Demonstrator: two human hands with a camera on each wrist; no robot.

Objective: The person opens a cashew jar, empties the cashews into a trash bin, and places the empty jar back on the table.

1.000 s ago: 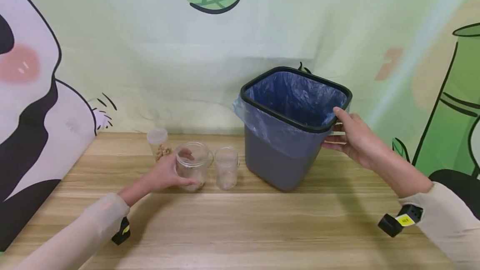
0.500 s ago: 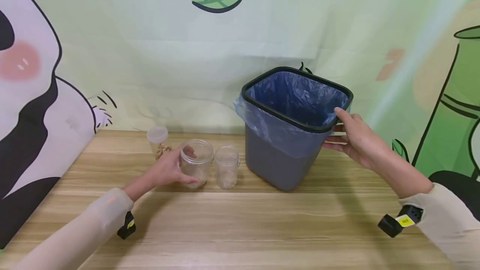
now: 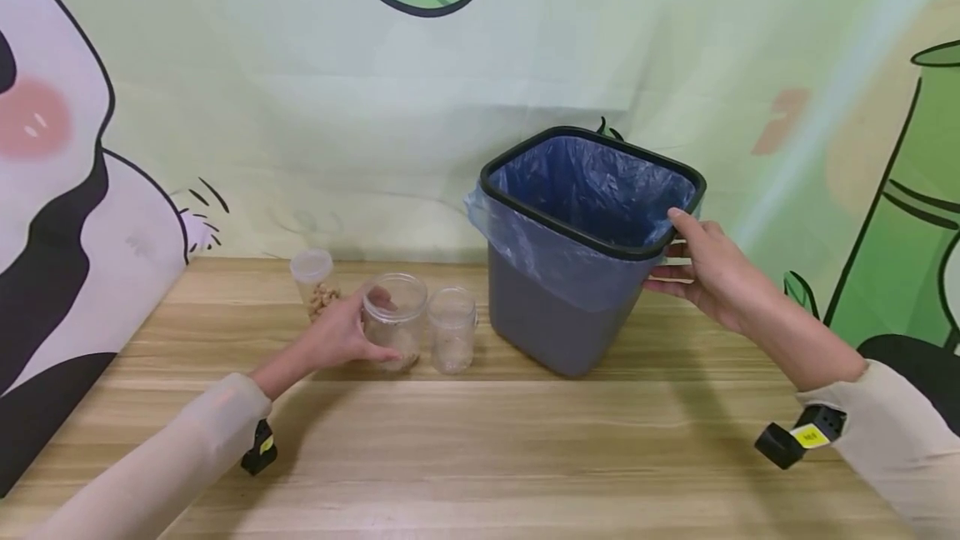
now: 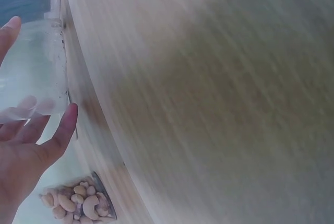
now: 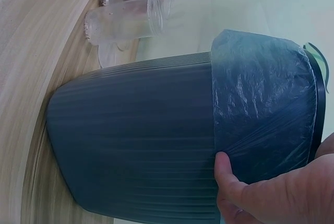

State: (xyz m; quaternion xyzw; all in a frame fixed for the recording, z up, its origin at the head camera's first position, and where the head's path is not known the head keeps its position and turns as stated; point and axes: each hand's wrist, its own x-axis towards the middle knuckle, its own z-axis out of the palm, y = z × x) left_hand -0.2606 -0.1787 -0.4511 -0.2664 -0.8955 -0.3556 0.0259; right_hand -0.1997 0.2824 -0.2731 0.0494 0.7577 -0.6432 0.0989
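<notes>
Three clear jars stand in a row on the wooden surface (image 3: pixel 480 457), left of one grey bin. The leftmost, a small jar with a lid (image 3: pixel 313 282), holds nuts and sits a little further back, near the wall. The left hand (image 3: pixel 341 336) comes next, its fingers and thumb curled round the wide open jar (image 3: pixel 395 319), which stands on the surface with a few nuts at its bottom; the left wrist view shows the fingertips against its clear wall. Just beside it on the right stands a third, narrower open jar (image 3: pixel 453 329), untouched, also with a little at the bottom. Further right, the bin (image 3: pixel 558 319) is tipped slightly, lined with one blue bag (image 3: pixel 592 190) folded over its black rim. The right hand (image 3: pixel 708 273) grips the bin's right edge, thumb on the rim and fingers on the outer wall.
</notes>
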